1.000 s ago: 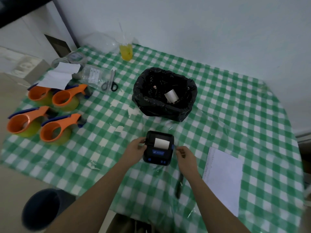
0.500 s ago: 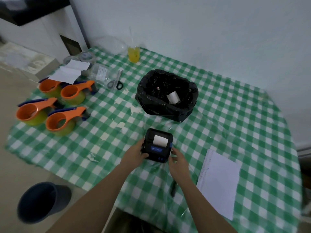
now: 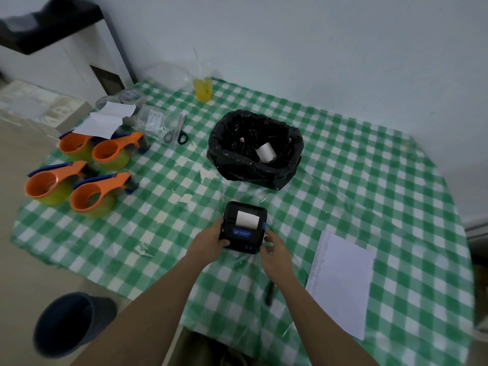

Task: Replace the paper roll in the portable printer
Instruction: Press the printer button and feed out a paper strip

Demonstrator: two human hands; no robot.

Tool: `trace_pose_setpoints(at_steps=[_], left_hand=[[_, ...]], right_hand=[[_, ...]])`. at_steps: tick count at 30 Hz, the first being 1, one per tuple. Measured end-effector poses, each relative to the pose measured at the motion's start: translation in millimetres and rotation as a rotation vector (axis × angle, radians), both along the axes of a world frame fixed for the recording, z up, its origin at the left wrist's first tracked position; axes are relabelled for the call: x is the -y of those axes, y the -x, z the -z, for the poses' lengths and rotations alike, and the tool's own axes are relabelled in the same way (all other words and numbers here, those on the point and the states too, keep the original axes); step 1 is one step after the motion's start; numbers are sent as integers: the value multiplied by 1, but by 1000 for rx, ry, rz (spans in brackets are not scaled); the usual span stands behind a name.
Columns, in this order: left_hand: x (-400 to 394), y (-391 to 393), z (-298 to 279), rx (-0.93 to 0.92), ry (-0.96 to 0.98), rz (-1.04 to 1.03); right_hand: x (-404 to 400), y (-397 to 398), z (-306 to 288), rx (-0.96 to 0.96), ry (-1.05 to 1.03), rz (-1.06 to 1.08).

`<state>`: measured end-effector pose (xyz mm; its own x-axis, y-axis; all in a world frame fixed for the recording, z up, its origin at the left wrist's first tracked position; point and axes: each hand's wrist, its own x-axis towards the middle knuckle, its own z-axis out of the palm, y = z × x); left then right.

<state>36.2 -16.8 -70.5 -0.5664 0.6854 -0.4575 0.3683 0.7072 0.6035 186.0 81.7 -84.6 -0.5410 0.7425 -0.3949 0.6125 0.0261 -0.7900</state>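
Observation:
A small black portable printer (image 3: 244,226) lies on the green checked tablecloth near the front edge, its lid down. A white strip of paper (image 3: 247,219) sticks out of its top slot. My left hand (image 3: 211,240) grips the printer's left side. My right hand (image 3: 277,250) holds its right side, fingers by the blue side button. A white paper roll (image 3: 266,152) lies inside the black bag-lined bin (image 3: 253,150) behind the printer.
Several orange tape dispensers (image 3: 79,175) sit at the left. Scissors (image 3: 175,134), plastic bags and a yellow drink (image 3: 202,88) stand at the back. A white sheet (image 3: 340,281) lies at the right, a dark pen (image 3: 269,294) under my right forearm. A dark bucket (image 3: 71,323) stands on the floor.
Both hands slid back along the printer's sides toward me and settled on its lower half. The camera view shifted; the printer stays flat on the cloth.

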Motion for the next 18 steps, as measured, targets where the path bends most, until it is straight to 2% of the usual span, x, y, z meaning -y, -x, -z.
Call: trace_pose_setpoints(at_steps=[18], left_hand=[[1,0,0,9,-11,-8]], right_hand=[[5,-2,4,-10,20,6]])
